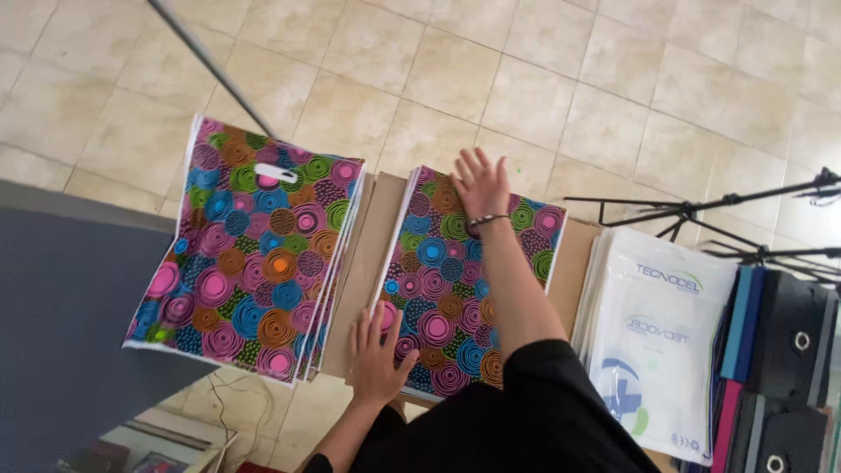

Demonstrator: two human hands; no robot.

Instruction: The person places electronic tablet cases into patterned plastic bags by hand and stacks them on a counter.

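We see the patterned bag stack (447, 289) lying flat beneath both hands, long axis running away from us. Our left hand (378, 355) presses its near edge, fingers spread. Our right hand (480, 184) rests flat and open on its far end.

Two bare hands, left hand (378, 355) and right hand (479, 182); dark beaded bracelet (487, 219) just below right hand at wrist; black sleeve (561, 385) further below bracelet, covering upper arm.
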